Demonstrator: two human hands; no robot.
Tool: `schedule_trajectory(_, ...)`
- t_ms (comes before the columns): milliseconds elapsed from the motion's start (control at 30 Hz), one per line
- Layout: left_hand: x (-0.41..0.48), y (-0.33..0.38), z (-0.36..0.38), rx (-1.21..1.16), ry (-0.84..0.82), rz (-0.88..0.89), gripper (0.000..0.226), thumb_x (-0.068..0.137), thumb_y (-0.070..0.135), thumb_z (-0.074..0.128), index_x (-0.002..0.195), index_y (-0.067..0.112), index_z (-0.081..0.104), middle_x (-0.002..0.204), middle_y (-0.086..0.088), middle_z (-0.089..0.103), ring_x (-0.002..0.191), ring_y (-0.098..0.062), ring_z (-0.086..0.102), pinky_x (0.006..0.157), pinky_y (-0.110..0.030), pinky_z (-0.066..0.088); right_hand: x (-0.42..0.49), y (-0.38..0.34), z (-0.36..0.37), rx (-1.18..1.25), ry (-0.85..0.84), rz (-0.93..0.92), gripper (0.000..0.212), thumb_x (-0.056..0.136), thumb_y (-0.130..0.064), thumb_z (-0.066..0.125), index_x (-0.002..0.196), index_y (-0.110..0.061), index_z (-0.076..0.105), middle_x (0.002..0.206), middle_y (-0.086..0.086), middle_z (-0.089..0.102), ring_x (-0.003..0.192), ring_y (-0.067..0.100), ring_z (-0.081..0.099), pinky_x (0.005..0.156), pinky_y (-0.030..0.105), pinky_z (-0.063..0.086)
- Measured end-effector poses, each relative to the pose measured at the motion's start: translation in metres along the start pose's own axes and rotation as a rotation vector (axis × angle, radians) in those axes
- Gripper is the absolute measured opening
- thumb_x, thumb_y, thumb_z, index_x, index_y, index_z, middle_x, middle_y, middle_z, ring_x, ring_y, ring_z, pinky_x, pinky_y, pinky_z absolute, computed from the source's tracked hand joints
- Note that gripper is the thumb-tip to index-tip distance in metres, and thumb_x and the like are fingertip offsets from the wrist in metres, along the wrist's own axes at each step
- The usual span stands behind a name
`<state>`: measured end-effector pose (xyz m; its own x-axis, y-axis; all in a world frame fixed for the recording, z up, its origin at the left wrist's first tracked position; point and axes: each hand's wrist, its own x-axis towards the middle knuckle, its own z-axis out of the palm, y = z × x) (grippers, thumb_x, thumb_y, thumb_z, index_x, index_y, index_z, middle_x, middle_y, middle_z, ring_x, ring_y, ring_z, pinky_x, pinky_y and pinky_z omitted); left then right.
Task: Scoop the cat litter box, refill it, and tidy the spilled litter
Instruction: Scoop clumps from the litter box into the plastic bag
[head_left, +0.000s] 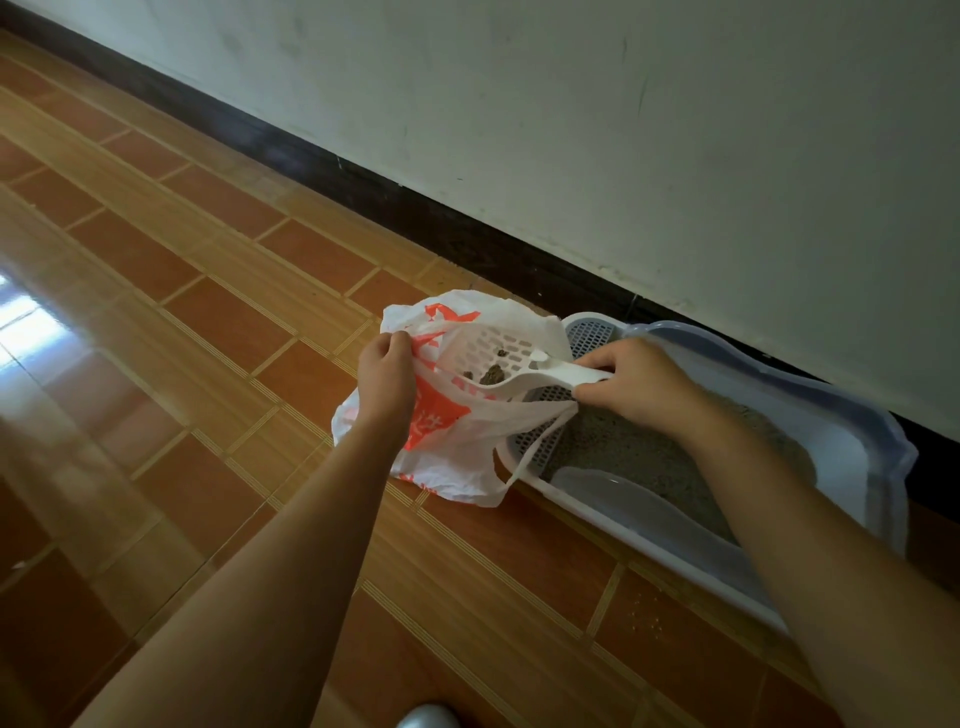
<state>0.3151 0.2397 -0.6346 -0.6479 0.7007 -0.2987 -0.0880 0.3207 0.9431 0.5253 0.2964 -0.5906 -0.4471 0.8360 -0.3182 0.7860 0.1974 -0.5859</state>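
A white and pale blue litter box (852, 452) with grey litter (639, 457) stands against the wall at the right. My right hand (634, 382) grips the handle of a white slotted scoop (498, 351) and also pinches one handle of a white plastic bag with orange print (441, 415). The scoop's head lies inside the bag's mouth and carries a few dark clumps (491, 373). My left hand (387, 374) pinches the bag's other edge, holding the mouth wide. The bag sits on the floor just left of the box.
Orange and tan tiled floor (208, 322) spreads to the left and front. A dark skirting board (395, 208) runs under the white wall. Several spilled litter grains (647, 618) lie on the tile in front of the box. A grey rounded thing (428, 716) shows at the bottom edge.
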Motion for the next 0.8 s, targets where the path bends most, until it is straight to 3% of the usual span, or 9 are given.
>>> schedule_trajectory(100, 0.003, -0.001, -0.004, 0.001, 0.012, 0.002, 0.029, 0.096, 0.014, 0.034, 0.073, 0.012, 0.052, 0.066, -0.002, 0.051, 0.057, -0.012, 0.048, 0.052, -0.020, 0.041, 0.007, -0.012, 0.011, -0.071, 0.003, -0.013, 0.031, 0.084, -0.019, 0.063, 0.114, -0.014, 0.064, 0.100, 0.004, 0.067, 0.084, 0.014, 0.061, 0.075, 0.034, 0.055)
schedule_trajectory(233, 0.003, 0.003, -0.009, -0.021, 0.026, -0.007, 0.032, 0.097, 0.014, 0.033, 0.071, 0.014, 0.051, 0.064, 0.001, 0.053, 0.055, -0.010, 0.051, 0.042, -0.012, 0.041, 0.017, -0.026, 0.023, -0.194, -0.021, -0.036, 0.033, 0.085, -0.022, 0.061, 0.117, -0.014, 0.062, 0.106, 0.006, 0.066, 0.088, 0.017, 0.059, 0.076, 0.033, 0.052)
schedule_trajectory(500, 0.004, 0.004, -0.018, -0.062, 0.039, -0.015, 0.033, 0.096, 0.012, 0.032, 0.069, 0.013, 0.049, 0.063, -0.001, 0.050, 0.054, -0.010, 0.047, 0.039, -0.011, 0.040, 0.032, -0.043, 0.045, -0.574, 0.089, -0.158, 0.021, 0.089, -0.025, 0.057, 0.106, -0.013, 0.058, 0.105, 0.006, 0.061, 0.095, 0.021, 0.057, 0.072, 0.031, 0.046)
schedule_trajectory(800, 0.003, 0.003, -0.024, -0.056, 0.066, -0.015, 0.033, 0.097, 0.015, 0.033, 0.067, 0.015, 0.046, 0.062, 0.002, 0.048, 0.054, -0.008, 0.045, 0.048, -0.015, 0.038, 0.032, -0.055, 0.061, -0.815, 0.089, -0.352, 0.029, 0.090, -0.019, 0.057, 0.117, -0.010, 0.055, 0.115, 0.008, 0.057, 0.108, 0.023, 0.054, 0.082, 0.033, 0.046)
